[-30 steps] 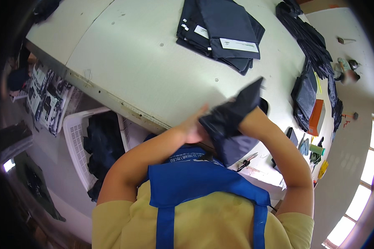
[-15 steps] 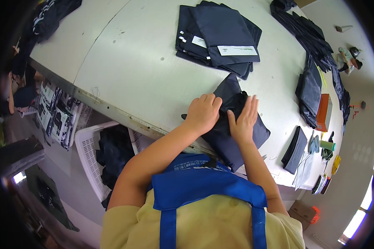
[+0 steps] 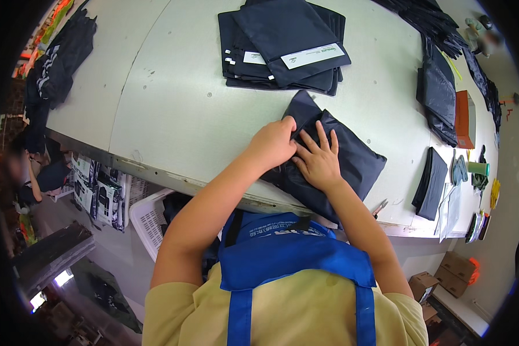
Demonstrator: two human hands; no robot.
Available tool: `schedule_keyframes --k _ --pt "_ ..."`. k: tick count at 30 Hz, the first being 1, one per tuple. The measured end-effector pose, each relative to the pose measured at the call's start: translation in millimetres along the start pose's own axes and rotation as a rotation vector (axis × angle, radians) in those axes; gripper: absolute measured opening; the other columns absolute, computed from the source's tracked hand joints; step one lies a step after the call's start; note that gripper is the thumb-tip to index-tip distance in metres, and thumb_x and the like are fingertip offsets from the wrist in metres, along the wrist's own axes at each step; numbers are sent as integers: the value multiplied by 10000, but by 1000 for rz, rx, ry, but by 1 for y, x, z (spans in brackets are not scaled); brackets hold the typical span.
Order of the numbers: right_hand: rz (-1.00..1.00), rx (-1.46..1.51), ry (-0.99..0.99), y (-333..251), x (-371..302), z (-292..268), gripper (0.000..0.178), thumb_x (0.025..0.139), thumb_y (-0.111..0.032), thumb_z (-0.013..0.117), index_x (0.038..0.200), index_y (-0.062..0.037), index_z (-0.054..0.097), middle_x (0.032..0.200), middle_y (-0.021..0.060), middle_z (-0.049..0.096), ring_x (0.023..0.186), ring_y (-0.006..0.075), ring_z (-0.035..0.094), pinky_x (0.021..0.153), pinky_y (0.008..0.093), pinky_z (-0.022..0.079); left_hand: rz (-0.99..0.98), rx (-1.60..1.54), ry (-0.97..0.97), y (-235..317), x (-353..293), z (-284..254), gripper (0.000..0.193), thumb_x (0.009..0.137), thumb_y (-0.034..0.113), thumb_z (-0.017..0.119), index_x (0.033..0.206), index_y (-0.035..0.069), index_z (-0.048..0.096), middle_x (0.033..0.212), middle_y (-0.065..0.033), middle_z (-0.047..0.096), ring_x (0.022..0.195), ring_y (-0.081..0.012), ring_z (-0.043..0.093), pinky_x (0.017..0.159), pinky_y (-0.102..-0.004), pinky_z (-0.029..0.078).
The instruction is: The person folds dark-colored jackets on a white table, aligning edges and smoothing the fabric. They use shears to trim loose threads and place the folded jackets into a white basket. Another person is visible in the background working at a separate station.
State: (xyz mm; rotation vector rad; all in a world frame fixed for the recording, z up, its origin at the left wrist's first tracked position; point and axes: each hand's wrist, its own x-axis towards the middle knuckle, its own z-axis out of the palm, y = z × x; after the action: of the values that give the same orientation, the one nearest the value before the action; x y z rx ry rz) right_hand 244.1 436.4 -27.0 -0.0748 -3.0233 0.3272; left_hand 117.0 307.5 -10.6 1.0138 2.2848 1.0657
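Note:
A dark navy fabric pouch, puffy and folded, lies at the near edge of the table. My left hand is closed on the pouch's upper left part, fingers curled into the cloth. Flat on the middle of the pouch rests my right hand, its fingers spread. The far corner of the pouch points away from me. Just beyond it is a stack of flat dark pouches with white labels.
White table with a worn front edge. On the right lie folded dark cloth, an orange box, a green roll and small snips. A white basket stands below left. Another person is at the far left.
My right hand has come down from an upright, edge-on pose to lie flat on the pouch. My left hand still grips its cloth. The view has shifted slightly.

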Motion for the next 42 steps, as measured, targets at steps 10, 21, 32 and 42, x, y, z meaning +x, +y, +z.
schedule_keyframes --k 10,21,32,42 --pt "-291 257 -18 -46 -25 -10 229 679 -177 737 881 -141 635 873 35 566 794 215 529 693 346 385 -117 -122 -107 -16 5 25 350 938 358 516 977 30 632 833 -138 671 771 -305 634 703 -384 485" --pt "-49 491 13 -47 -18 -3 197 695 -39 681 888 -50 643 885 89 600 851 280 570 776 374 471 -31 -262 232 -20 -106 20 202 814 31 634 1009 17 583 915 -112 595 775 -233 604 667 -311 492" --pt "-218 27 230 -1 20 -10 241 749 -65 538 982 -26 589 985 136 581 965 309 550 863 395 444 167 324 -39 -31 -153 61 818 780 345 677 1413 -14 304 1509 -201 230 1377 -355 263 1112 -472 240" --pt "234 286 288 4 -12 -29 361 784 -170 680 1083 -18 547 1029 176 560 995 360 543 872 426 449 4 221 300 -31 -106 43 697 788 301 699 1356 27 403 1356 -239 391 1237 -400 382 1046 -477 297"
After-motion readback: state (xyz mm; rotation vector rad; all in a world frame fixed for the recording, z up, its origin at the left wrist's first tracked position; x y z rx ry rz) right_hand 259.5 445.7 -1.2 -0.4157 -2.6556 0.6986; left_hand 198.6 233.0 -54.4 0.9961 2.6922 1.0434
